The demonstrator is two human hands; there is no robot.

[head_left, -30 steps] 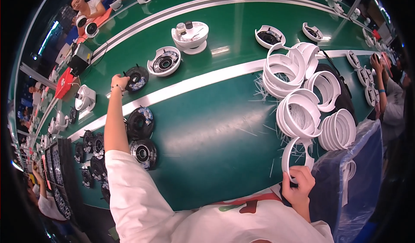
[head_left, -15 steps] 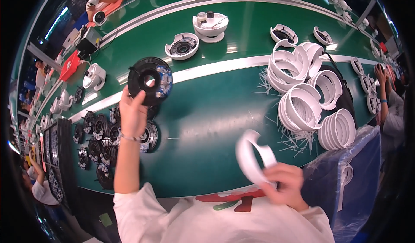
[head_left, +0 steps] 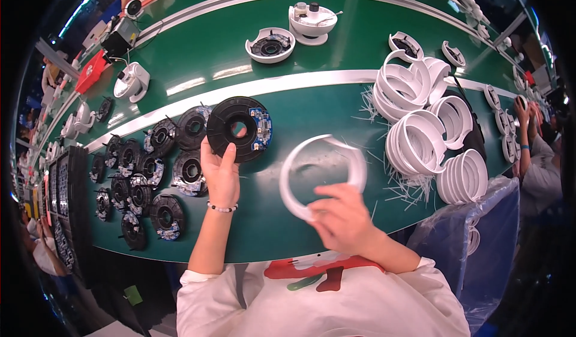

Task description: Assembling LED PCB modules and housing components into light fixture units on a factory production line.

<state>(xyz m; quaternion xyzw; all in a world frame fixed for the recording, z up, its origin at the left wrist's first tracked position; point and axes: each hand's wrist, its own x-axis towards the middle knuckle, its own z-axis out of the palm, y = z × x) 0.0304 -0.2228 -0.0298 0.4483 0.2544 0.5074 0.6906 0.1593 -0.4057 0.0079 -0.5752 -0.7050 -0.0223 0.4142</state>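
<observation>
My left hand (head_left: 221, 175) grips a black plastic disc (head_left: 223, 124) by its lower left edge, thumb on its face. The disc has a round hole in the middle and a blue circuit board (head_left: 261, 132) along its right side. To the right of it, my right hand (head_left: 345, 220) holds a white plastic ring (head_left: 287, 184) by its lower rim, fingers curled over the edge. A notch shows at the ring's upper right, and motion blurs it. Disc and ring are apart, both raised over the green table (head_left: 252, 235).
Several black discs with circuit boards (head_left: 162, 136) lie at left. Stacked white rings (head_left: 414, 139) and scattered thin white strips (head_left: 405, 194) are at right, above a plastic-lined blue bin (head_left: 480, 247). White shells (head_left: 270, 58) stand beyond the metal rail. A co-worker's arm (head_left: 525, 145) shows far right.
My right hand has brought the white ring up and left, turning its round opening into view. The black disc in my left hand has shifted right and slightly down in the picture.
</observation>
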